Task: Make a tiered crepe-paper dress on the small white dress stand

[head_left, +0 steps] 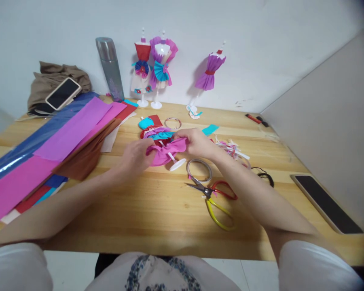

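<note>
Paper sheets (pixel 74 127) left, scissors (pixel 208 192) right of nearest mannequin (pixel 165 155)

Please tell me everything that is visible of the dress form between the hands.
The dress form is tipped over, its white stem and round base toward the camera. It wears turquoise, red and purple pieces and a gathered pink skirt that looks like crepe paper. The left hand and right hand hold the skirt's edges. Whether it rests on anything is unclear.

Pale wall (pixel 261 56) behind a light wooden tabletop (pixel 139 220), grey panel (pixel 333 105) at right, pale floor tiles (pixel 257 277) below
</note>
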Demonstrator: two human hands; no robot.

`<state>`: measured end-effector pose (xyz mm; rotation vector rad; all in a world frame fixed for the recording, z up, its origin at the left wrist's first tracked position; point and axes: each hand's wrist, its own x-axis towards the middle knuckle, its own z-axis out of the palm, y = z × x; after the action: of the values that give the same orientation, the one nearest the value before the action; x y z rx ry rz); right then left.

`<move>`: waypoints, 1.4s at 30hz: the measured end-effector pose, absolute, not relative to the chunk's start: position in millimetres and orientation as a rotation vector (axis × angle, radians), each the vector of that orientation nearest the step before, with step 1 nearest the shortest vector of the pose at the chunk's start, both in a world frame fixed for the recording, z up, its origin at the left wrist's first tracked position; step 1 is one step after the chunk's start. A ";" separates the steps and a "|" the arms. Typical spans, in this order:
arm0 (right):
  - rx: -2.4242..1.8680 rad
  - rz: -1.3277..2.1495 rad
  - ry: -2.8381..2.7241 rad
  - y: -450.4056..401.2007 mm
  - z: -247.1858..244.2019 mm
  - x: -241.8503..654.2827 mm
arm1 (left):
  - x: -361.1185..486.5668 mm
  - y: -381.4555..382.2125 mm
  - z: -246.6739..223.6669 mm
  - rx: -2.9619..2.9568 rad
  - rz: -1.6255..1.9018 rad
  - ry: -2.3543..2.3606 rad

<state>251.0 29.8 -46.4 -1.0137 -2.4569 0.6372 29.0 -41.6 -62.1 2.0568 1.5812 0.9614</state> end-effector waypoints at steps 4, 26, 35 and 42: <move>-1.034 0.354 -2.484 26.1 -50.0 250.2 | 29.0 -40.2 -64.0 2.070 0.978 1.632; -1.221 -0.235 -2.623 25.2 -62.0 241.8 | 30.3 -40.4 -72.2 2.383 0.653 1.979; -1.355 -0.212 -2.616 28.4 -57.3 236.4 | 38.3 -33.0 -52.8 2.249 0.470 2.076; -1.453 -0.110 -2.560 29.8 -54.6 235.2 | 40.7 -28.4 -54.0 2.197 0.446 2.148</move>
<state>235.2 29.8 -54.6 -1.4534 -2.5597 -0.1097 40.7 -28.4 -54.0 2.1970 2.1477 0.4457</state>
